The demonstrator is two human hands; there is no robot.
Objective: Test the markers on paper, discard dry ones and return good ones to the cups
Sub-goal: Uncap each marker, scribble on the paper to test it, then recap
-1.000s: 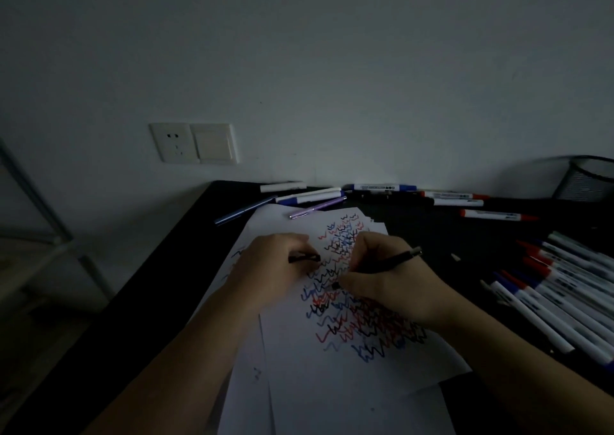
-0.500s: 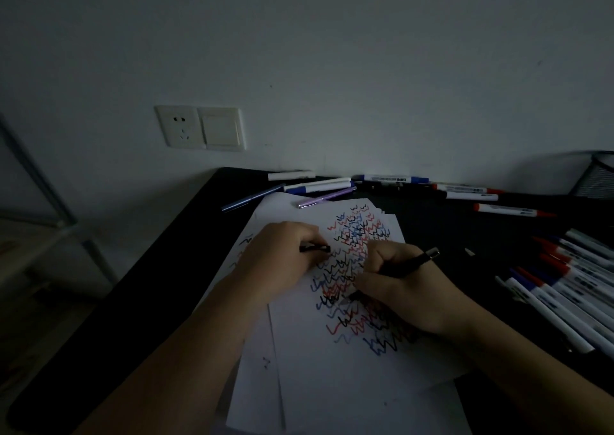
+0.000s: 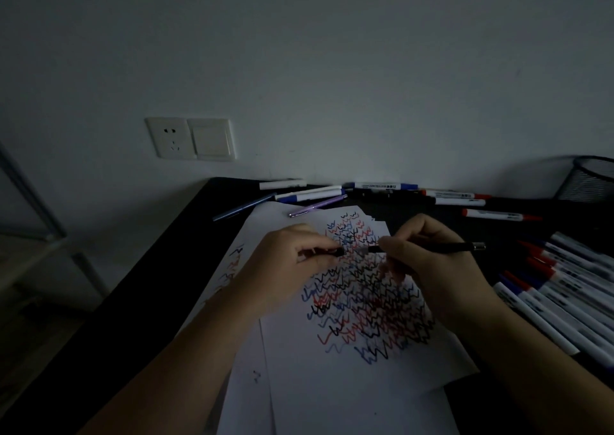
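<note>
A white sheet of paper (image 3: 349, 384) lies on the black desk, covered in black, red and blue zigzag scribbles. My right hand (image 3: 435, 268) grips a slim black pen (image 3: 442, 248) held level above the sheet, its tip pointing left. My left hand (image 3: 292, 261) pinches the black cap (image 3: 334, 252), whose open end faces the pen tip a short gap away. A black mesh cup (image 3: 591, 182) stands at the far right edge.
A row of white markers with red and blue caps (image 3: 564, 295) lies at the right. More markers and pens (image 3: 375, 192) lie along the wall behind the paper. More loose sheets (image 3: 239, 398) sit under the top one. The desk's left edge (image 3: 159, 261) drops to the floor.
My right hand lifted the pen off the scribbles and turned it level, tip toward the cap. My left hand kept the cap, and the two now nearly meet.
</note>
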